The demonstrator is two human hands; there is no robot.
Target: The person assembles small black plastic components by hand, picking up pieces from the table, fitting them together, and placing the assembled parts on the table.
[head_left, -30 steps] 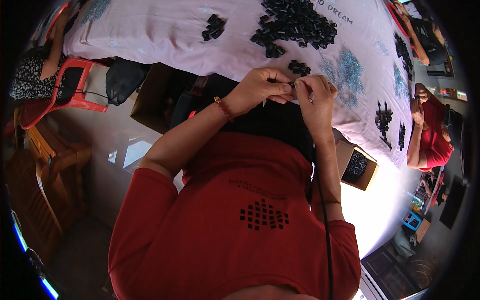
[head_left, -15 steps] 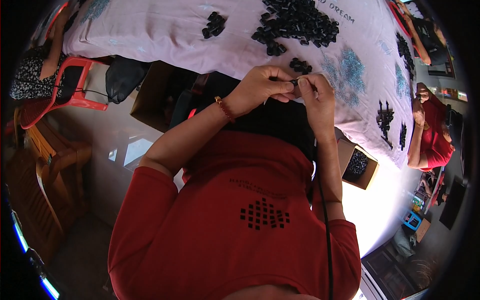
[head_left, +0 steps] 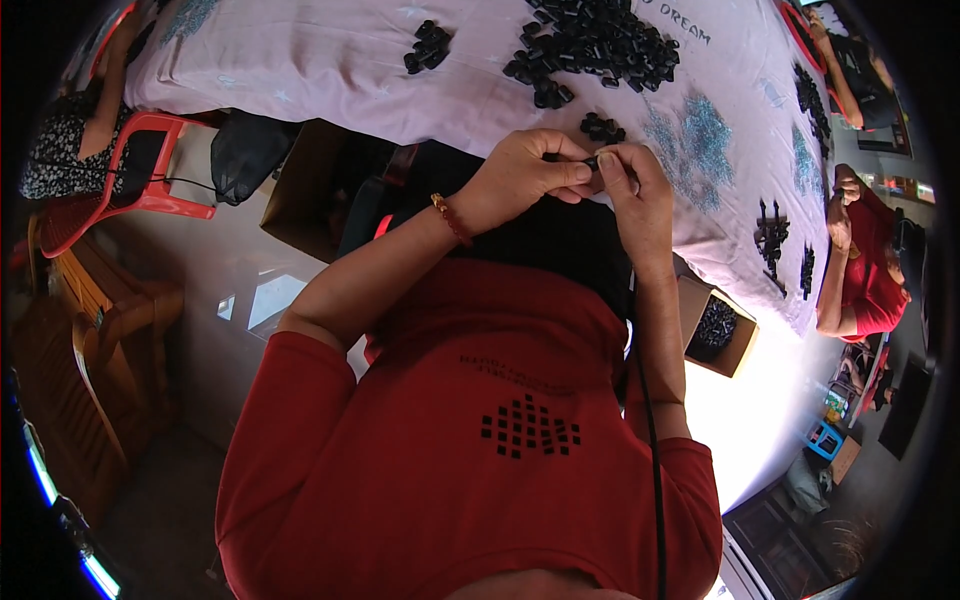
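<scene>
Close to the table's near edge, my left hand (head_left: 522,178) and my right hand (head_left: 642,188) meet with fingertips pinched together. Between them is a small black plastic piece (head_left: 592,161), mostly covered by the fingers, so its exact shape is hidden. Just beyond the fingertips lies a little cluster of black pieces (head_left: 602,127) on the pale pink cloth (head_left: 330,75). Farther back spreads a large heap of similar short black parts (head_left: 600,50), and a smaller group (head_left: 428,47) sits to its left.
Below the table edge stand an open cardboard box (head_left: 290,205) at left and a box of dark small parts (head_left: 690,310) at right. Thin black parts (head_left: 771,240) lie at the cloth's right. Other people sit around; a red chair (head_left: 160,200) is at left.
My hands stay in nearly the same spot, fingers still pinched together. The right hand has shifted very slightly to the right, its fingers bent a little differently.
</scene>
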